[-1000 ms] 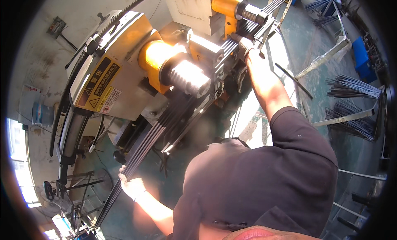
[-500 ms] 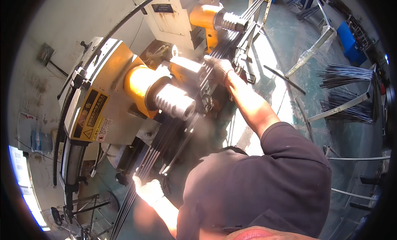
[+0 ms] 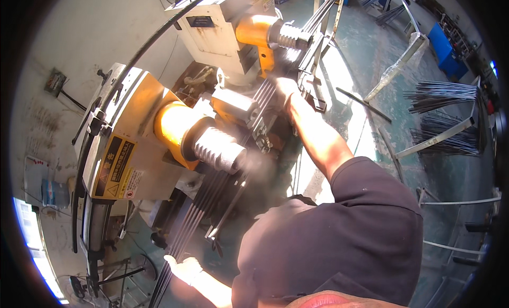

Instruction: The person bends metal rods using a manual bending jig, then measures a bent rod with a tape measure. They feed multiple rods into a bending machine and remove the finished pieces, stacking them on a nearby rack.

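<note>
- Rods [image 3: 204, 212], a bundle of long dark metal ones, run from the near left up through the machine [image 3: 132, 143] toward the far right, passing between its two threaded rollers.
- Left hand [image 3: 183, 268], bright in the sun at the near left, is closed around the near end of the bundle.
- Yellow and cream machine stands at the left, with a warning label [image 3: 117, 167] on its side and a black cable [image 3: 154, 40] arching over it.
- Near roller [image 3: 220, 150], ribbed and silvery on a yellow housing, sits just left of the rods; some haze or dust hangs by its tip.
- Right hand [image 3: 283, 93] rests on the bundle farther along, between the two rollers; its fingers are curled over the rods, though how tightly cannot be told.
- Far roller [image 3: 289, 36] lies beyond that hand, close to the rods.
- Dark sleeve [image 3: 366, 202] and shoulder fill the near right and hide the floor there.
- More rods [image 3: 442, 90] lie fanned on a rack [image 3: 432, 137] at the far right, well apart from the machine.
</note>
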The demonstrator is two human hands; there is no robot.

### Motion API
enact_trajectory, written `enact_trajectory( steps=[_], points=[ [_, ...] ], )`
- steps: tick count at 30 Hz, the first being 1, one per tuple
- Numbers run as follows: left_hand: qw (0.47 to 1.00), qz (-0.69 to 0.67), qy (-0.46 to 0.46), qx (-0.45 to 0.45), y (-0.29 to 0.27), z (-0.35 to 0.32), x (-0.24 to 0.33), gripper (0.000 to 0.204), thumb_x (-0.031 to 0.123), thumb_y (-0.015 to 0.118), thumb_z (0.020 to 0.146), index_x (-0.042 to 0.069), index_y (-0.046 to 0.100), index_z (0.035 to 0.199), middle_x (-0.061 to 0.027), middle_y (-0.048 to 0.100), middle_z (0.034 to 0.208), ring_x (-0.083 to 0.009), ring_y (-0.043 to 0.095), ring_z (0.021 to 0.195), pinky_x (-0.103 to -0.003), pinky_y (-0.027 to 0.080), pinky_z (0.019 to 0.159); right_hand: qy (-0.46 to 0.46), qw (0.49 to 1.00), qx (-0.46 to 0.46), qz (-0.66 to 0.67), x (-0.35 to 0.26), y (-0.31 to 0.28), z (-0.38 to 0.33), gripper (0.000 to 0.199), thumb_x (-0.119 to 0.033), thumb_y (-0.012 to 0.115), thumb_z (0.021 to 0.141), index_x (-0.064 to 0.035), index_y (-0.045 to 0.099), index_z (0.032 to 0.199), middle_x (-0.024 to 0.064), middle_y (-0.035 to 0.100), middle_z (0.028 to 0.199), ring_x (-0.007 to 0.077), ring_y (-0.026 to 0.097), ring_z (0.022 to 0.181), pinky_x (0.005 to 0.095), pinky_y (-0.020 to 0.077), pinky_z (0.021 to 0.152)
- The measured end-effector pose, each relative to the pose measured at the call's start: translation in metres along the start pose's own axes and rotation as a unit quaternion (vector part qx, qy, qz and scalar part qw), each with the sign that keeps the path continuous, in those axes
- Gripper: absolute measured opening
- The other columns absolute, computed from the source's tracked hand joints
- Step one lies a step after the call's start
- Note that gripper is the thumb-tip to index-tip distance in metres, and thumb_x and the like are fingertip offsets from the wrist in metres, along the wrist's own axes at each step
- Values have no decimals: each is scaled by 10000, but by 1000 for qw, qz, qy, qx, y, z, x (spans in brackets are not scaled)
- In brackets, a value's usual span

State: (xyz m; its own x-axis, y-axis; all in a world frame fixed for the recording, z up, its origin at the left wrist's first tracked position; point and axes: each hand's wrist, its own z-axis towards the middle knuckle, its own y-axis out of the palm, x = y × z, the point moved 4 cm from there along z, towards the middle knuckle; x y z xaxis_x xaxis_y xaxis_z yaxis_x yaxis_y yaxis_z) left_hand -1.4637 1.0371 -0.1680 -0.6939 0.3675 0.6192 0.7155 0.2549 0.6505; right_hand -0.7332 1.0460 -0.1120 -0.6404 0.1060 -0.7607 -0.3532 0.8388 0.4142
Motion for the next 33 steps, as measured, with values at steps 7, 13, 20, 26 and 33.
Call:
enact_trajectory(
  steps=[7,13,20,26,33],
  points=[
    [992,-8,99,82,119,-23,-60,370,317,704,1048,1,728,1239,-118,779,1187,-196,740,957,-305,579,858,-14,998,36,-48,34,23,-31,281,-250,838,901,21,774,934,119,757,832,212,704,665,384,557,583],
    [997,-6,-32,66,105,-17,-65,441,415,461,1143,66,708,1036,-12,501,625,-160,467,513,-296,423,507,-28,999,-36,-4,1,6,0,247,-226,776,948,5,715,1011,107,686,823,231,662,656,410,575,564],
    [974,94,187,88,-21,-43,-33,540,432,416,1166,143,505,719,-52,386,485,-231,491,549,-430,515,920,-8,990,-105,-96,13,26,60,279,-258,728,975,-11,684,1098,98,665,945,225,639,784,407,543,664],
    [968,-93,203,117,-40,-65,-13,373,366,387,1170,127,568,949,-16,391,647,-218,502,720,-495,457,1077,-27,986,-86,-138,24,19,79,316,-285,687,998,-24,658,1173,91,647,1050,220,619,894,405,516,750],
    [928,-228,200,216,-87,-100,75,331,403,561,1100,89,601,1003,-61,618,953,-285,615,1018,-482,492,1039,-87,977,-45,-189,31,1,51,364,-318,639,1025,-40,627,1261,83,626,1173,214,596,1023,402,484,851]
  ],
)
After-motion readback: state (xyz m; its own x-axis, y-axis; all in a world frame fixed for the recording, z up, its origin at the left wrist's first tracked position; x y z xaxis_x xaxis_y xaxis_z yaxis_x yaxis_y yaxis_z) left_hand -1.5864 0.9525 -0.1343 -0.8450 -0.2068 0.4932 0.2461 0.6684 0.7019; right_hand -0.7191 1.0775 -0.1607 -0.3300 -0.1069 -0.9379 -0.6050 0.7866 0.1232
